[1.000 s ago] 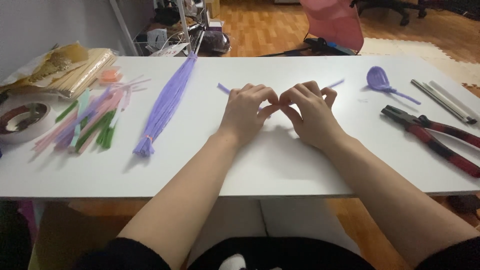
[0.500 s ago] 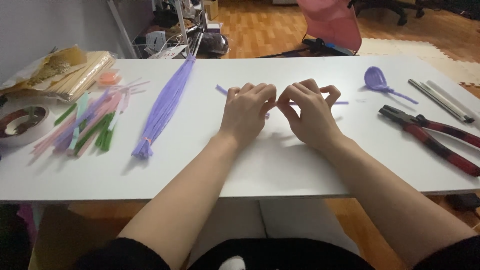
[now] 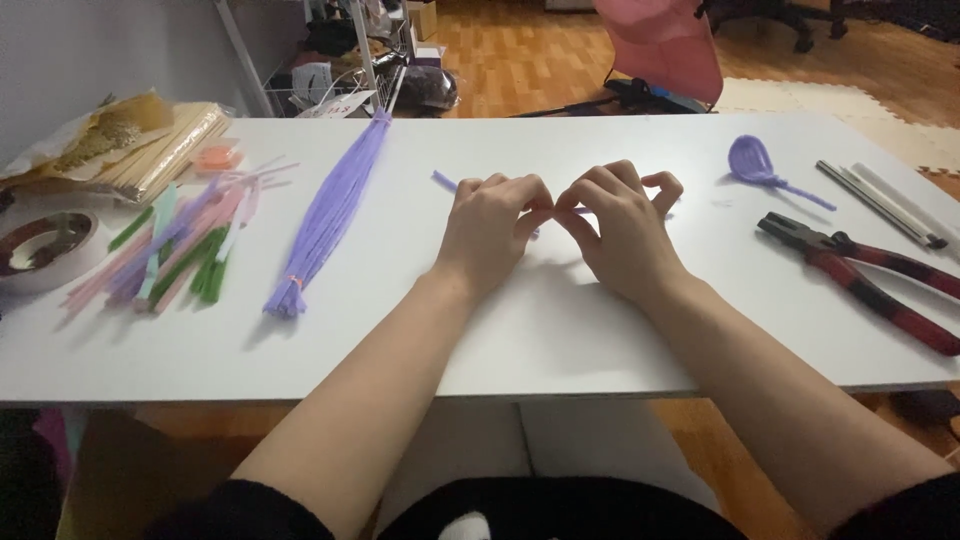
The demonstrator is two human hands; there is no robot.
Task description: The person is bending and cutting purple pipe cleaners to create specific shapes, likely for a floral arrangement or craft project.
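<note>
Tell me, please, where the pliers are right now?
The pliers lie on the white table's right side, beyond the right hand, below the purple loop.

Purple stem bundle (image 3: 330, 215), mixed coloured sticks (image 3: 165, 255), tape roll (image 3: 40, 245), red-handled pliers (image 3: 865, 280), white table (image 3: 560, 320)

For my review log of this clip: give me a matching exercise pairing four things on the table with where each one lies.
Things:
1. pliers
2. tape roll
3. purple bundle
4. purple stick

Places:
A. far left edge of the table
B. held between both hands
C. right side, red handles
D. left of the hands, lying lengthwise

Pairs: 1-C, 2-A, 3-D, 4-B
</note>
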